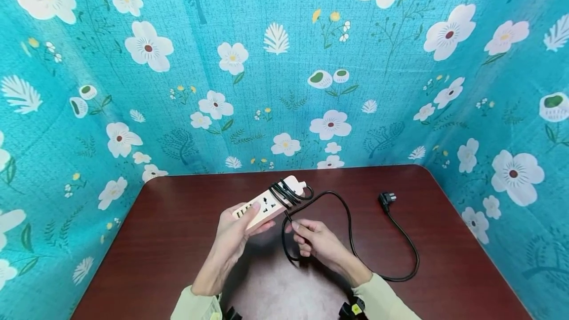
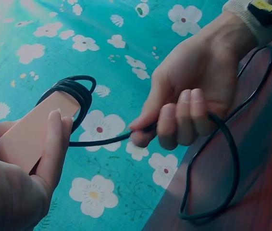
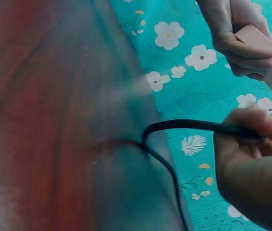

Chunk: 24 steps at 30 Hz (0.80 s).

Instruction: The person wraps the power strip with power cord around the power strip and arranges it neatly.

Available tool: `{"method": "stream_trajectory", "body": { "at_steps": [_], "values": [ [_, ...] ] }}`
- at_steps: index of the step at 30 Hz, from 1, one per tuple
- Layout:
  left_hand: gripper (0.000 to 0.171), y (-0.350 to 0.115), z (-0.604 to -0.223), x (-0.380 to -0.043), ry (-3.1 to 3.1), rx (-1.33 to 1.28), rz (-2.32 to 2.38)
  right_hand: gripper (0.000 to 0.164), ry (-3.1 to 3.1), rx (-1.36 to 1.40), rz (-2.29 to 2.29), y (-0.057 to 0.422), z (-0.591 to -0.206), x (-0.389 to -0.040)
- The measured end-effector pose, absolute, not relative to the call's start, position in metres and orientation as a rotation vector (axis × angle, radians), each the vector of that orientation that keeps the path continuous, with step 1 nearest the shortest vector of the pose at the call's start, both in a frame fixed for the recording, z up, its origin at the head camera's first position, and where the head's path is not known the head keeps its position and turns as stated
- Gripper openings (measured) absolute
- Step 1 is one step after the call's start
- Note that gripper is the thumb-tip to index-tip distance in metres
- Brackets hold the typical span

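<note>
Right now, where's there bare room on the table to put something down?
The table has a big bare patch between its left edge and the left hand. There's a smaller one between the plug and the right edge. The middle is crowded: right hand, power strip and looping black cord.

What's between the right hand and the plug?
One strand of black cord crosses the gap between right hand and plug; otherwise only table shows there, in the head view.
</note>
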<state>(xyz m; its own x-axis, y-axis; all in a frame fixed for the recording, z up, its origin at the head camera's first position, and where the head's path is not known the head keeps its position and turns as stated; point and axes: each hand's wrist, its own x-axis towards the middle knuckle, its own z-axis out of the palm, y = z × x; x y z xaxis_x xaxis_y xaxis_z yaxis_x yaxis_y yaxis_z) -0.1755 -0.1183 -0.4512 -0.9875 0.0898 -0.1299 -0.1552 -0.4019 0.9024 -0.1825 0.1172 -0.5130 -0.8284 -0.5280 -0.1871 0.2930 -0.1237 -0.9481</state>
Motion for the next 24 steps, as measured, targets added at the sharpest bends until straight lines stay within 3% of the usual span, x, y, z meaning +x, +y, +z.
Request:
{"method": "stream_trajectory", "body": {
  "at_steps": [6, 24],
  "values": [
    [0.044, -0.119, -0.456, -0.182, 1.745, -0.130, 2.512, 0.032, 1.533, -0.336, -2.020, 0.118, -0.517, -0.178],
    [0.033, -0.118, -0.469, -0.192, 1.960, -0.197, 2.547, 0.049, 1.660, -0.472, -1.942, 0.115, -0.501, -0.172]
  ]
}}
